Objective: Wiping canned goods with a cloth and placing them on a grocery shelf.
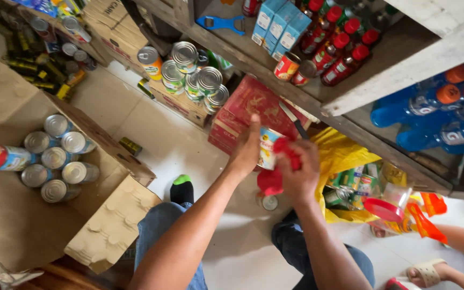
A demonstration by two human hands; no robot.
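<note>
the left hand (pixel 247 147) has its fingers clamped round a tin can (pixel 267 148), held steady at knee height above the floor (pixel 189 145); the right hand (pixel 301 173) pinches a red cloth (pixel 275 177) against its side, pressed close to rub it.

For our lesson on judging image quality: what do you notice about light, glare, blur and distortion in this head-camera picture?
Head view: even, soft daylight, with faint shadows on the pale floor; glare on the can tops in the open box; left hand and right hand with the red cloth slightly motion-blurred; wide lens bends the shelf edges.
</note>
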